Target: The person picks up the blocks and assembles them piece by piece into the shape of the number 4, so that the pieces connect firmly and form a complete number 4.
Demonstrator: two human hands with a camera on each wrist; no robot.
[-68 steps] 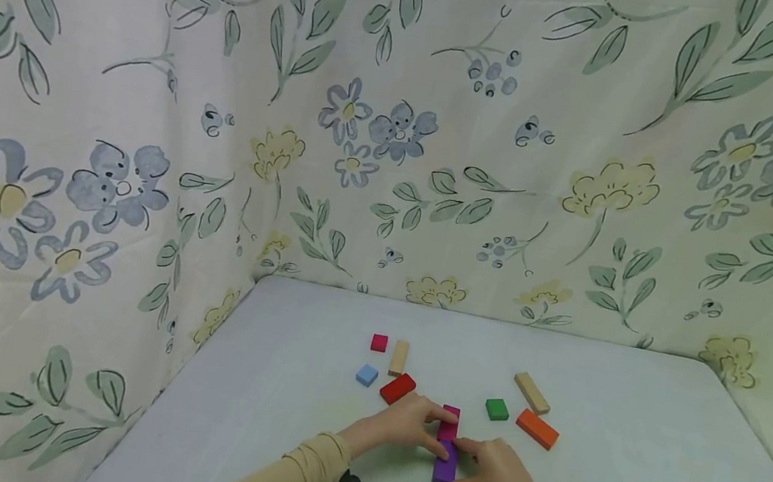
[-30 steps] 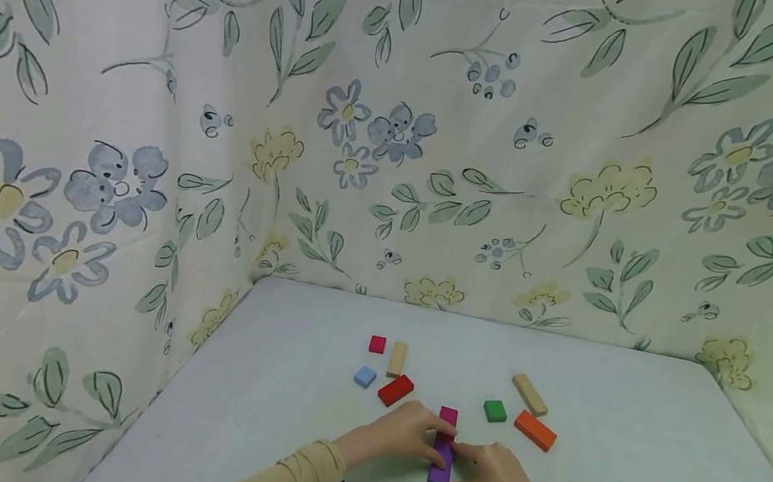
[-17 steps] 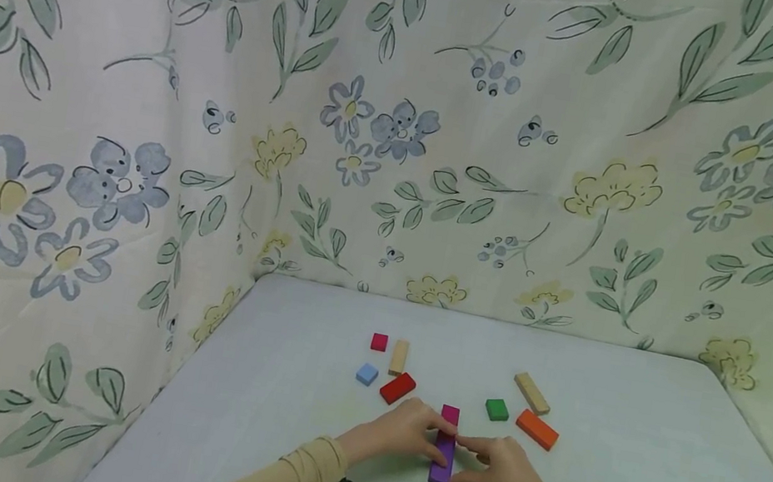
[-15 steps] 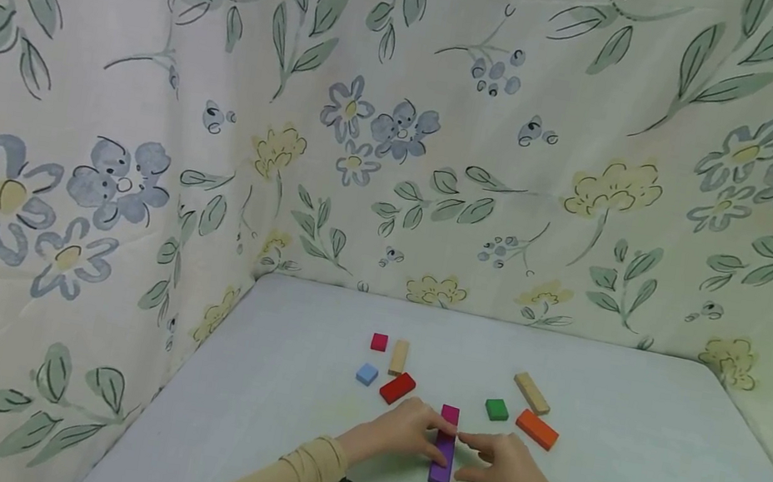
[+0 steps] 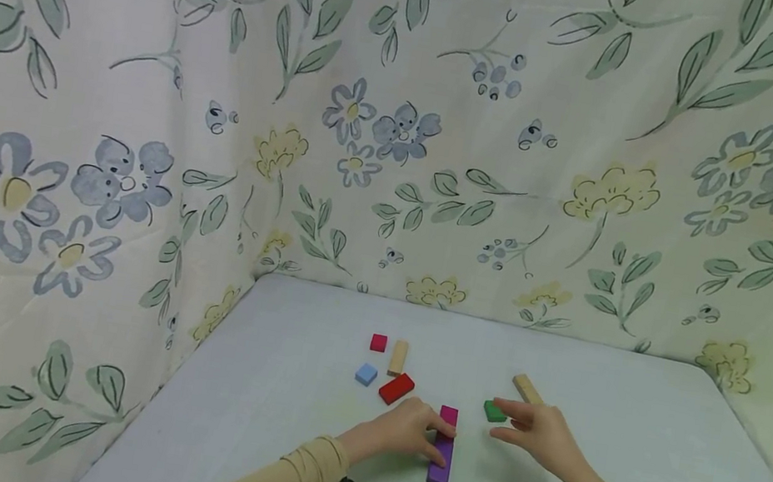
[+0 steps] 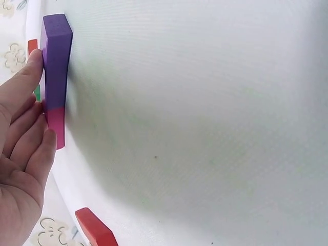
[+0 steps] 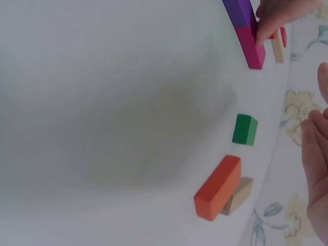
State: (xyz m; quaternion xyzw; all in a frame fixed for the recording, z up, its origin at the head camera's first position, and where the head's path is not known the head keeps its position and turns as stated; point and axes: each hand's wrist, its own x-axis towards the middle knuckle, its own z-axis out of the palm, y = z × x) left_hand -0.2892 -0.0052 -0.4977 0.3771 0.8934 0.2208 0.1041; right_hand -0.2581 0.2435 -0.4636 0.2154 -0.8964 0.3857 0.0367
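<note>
A purple block (image 5: 439, 470) and a magenta block (image 5: 449, 416) lie end to end in one line on the table. My left hand (image 5: 402, 427) rests against this row from the left, the thumb touching the purple block and the fingers at the magenta one, as the left wrist view also shows. To the right, my right hand (image 5: 544, 441) hovers beside a green block (image 5: 492, 410), thumb and fingers apart with nothing between them. An orange block (image 7: 218, 187) is hidden behind that hand in the head view but plain in the right wrist view.
Left of the row lie a red block (image 5: 397, 388), a plain wooden block (image 5: 398, 357), a blue block (image 5: 366, 373) and a small crimson block (image 5: 379, 343). Another wooden block (image 5: 526, 387) is near the right hand. Floral cloth (image 5: 359, 220) stands behind the white table (image 5: 278, 401).
My right hand has left the purple block and moved right and away, over to the green block. The left hand stays at the purple and magenta blocks.
</note>
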